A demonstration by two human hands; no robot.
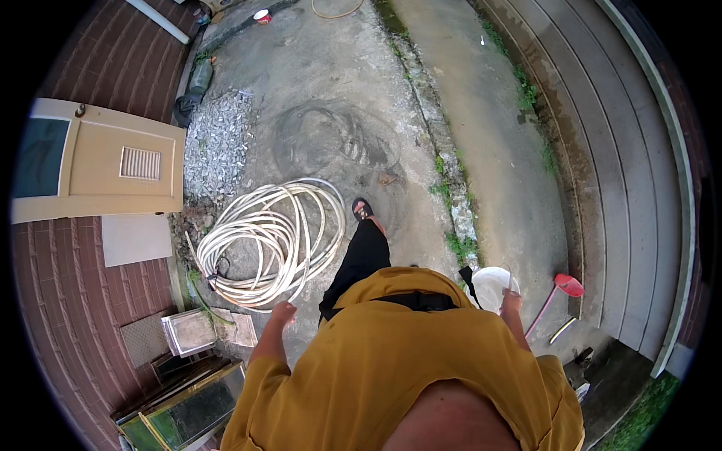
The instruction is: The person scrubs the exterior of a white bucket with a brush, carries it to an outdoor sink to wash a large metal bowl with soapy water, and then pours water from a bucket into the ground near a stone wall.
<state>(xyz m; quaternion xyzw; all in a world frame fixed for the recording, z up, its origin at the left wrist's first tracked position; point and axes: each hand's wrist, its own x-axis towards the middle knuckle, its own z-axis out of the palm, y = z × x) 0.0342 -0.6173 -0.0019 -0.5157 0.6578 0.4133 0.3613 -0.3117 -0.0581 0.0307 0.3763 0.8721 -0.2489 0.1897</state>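
My left hand [283, 313] hangs beside my body, near the lower edge of a large coil of white hose [259, 244] on the concrete. Its fingers are loosely bent, and I see nothing held in them. On the other side, my right hand [512, 300] is closed at the rim of a white bucket [489, 283], on what looks like its thin handle. The bucket's inside is pale, and its contents cannot be made out. My sandalled foot [362, 209] is forward, just right of the hose coil.
A beige door [113, 161] juts from the brick wall at left, near a gravel patch [218, 143]. Glass panels [188, 410] lean at lower left. Right of the bucket lies a red scoop [569, 285] with a pink handle. A raised weedy strip [432, 120] divides the concrete.
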